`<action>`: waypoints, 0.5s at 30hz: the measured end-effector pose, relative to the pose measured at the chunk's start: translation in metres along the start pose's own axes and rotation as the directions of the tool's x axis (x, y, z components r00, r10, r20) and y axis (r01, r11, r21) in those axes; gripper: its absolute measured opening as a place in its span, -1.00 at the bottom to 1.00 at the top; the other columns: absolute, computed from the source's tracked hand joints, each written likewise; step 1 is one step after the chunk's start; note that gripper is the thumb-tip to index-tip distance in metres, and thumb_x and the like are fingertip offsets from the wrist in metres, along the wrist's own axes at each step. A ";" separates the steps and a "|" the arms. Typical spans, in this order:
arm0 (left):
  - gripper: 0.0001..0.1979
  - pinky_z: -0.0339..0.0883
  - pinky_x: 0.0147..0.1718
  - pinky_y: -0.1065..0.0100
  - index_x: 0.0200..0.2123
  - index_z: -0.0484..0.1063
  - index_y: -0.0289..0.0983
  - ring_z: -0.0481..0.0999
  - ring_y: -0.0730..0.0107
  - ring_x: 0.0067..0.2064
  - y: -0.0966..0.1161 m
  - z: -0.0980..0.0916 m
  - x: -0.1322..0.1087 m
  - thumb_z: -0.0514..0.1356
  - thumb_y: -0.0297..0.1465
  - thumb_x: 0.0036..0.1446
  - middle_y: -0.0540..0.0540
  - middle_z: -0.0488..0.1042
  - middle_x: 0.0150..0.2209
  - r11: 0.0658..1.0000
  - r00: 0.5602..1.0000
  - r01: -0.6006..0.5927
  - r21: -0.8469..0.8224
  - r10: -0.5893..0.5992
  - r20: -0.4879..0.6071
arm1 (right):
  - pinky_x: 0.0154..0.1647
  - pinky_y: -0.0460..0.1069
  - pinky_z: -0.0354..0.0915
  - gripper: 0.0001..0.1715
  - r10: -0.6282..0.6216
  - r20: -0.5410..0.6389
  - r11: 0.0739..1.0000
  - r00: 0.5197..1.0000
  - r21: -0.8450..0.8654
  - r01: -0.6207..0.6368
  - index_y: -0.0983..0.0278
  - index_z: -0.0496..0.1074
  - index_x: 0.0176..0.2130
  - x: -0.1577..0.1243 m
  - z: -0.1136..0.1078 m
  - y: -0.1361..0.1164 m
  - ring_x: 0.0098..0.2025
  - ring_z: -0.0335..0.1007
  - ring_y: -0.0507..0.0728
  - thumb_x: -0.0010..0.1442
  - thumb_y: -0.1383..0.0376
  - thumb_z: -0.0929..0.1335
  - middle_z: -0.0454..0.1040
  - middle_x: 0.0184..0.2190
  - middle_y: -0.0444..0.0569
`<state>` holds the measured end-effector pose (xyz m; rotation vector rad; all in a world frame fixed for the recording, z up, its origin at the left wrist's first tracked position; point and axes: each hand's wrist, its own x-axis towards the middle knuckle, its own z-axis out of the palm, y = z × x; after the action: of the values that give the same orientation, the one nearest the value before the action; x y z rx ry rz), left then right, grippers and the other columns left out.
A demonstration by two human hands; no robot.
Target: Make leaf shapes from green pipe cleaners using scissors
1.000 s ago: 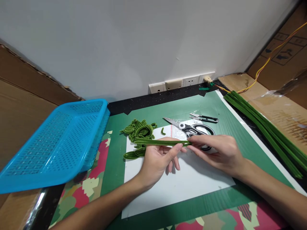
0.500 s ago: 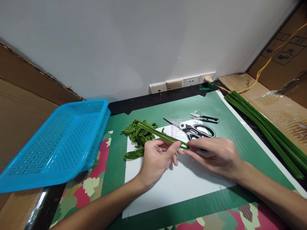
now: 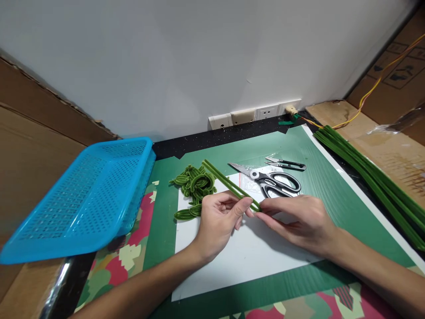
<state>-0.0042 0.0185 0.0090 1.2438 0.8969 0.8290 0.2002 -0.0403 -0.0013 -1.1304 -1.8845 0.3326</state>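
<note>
In the middle of the frame, a doubled green pipe cleaner [image 3: 218, 173] is held up off the table [image 3: 199, 141], slanting from upper left to lower right, its two strands slightly apart near the lower end. The left hand [image 3: 217, 226] pinches it between thumb and fingers, the other fingers loosely curled; the right hand [image 3: 300, 221] has its thumb and forefinger nearly closed on the lower end. The step in hand seems to be shaping or pressing that end. The next move probably calls for the left hand to hold steady while the right fingertips work the bend, keeping both strands even.

Just beyond the left hand lies a pile of looped green pieces [image 3: 195, 181]. Scissors [image 3: 254, 175] rest right of centre, small snips [image 3: 292, 165] beyond them. A bundle of uncut stems [image 3: 368, 181] stretches down the right side.
</note>
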 end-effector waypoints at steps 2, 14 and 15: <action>-0.67 0.15 -0.67 0.52 -0.44 0.63 -0.36 0.31 0.60 -0.64 -0.001 -0.001 0.000 0.51 -0.23 0.19 -0.13 0.65 -0.50 1.000 1.000 0.012 0.021 -0.012 -0.012 | -0.54 -0.10 0.35 -0.88 0.006 0.016 1.000 1.000 0.006 -0.006 0.23 0.59 -0.16 -0.001 0.000 0.000 -0.58 0.46 -0.01 0.45 0.30 0.41 0.66 -0.43 -0.12; -0.67 0.09 -0.65 0.49 -0.45 0.66 -0.33 0.27 0.60 -0.63 -0.001 -0.001 0.000 0.50 -0.20 0.20 -0.10 0.61 -0.51 0.999 1.000 -0.008 0.047 0.009 -0.023 | -0.47 -0.14 0.51 -0.97 0.192 0.077 0.938 0.978 0.279 -0.206 0.24 0.61 -0.20 0.006 -0.001 -0.004 -0.48 0.65 0.04 0.35 0.33 0.48 0.72 -0.38 -0.11; -0.67 0.09 -0.65 0.50 -0.46 0.65 -0.33 0.26 0.60 -0.63 0.000 -0.001 0.000 0.50 -0.20 0.20 -0.08 0.60 -0.53 0.999 0.999 -0.009 0.044 0.011 -0.033 | -0.43 -0.14 0.54 -0.97 0.254 0.118 0.891 0.960 0.357 -0.279 0.25 0.61 -0.21 0.008 -0.002 -0.004 -0.44 0.68 0.06 0.34 0.33 0.49 0.73 -0.38 -0.10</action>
<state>-0.0046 0.0191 0.0086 1.2764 0.9404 0.8440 0.1976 -0.0366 0.0065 -1.1234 -1.6298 0.8568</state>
